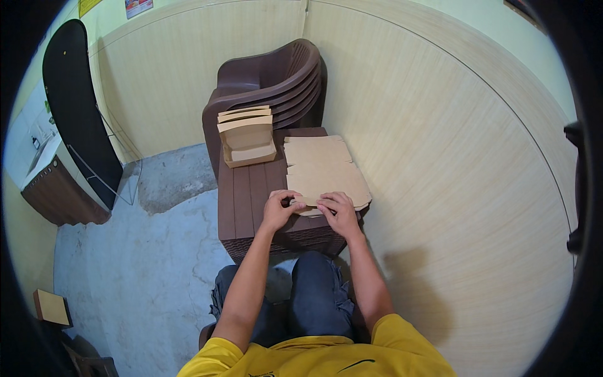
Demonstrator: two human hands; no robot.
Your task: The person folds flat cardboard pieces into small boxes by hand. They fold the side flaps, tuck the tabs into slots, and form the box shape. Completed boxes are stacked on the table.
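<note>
A stack of flat brown cardboard box blanks [328, 168] lies on the right half of a brown slatted plastic table [251, 207]. Both hands are at the near edge of the top blank. My left hand [281, 207] pinches its near left part, thumb and fingers closed on the card. My right hand [339, 212] grips the same edge a little further right, fingers on top and thumb toward the left hand. Between the hands a narrow flap of the edge appears lifted. Folded open cardboard boxes [249, 139], nested in one another, stand at the table's far left.
Stacked brown plastic armchairs [270, 81] stand behind the table. A wood-patterned wall [452, 157] runs close along the right side. At the left are a tall black board [78, 107], a curtained sink counter [63, 188] and a small box-like object [53, 308].
</note>
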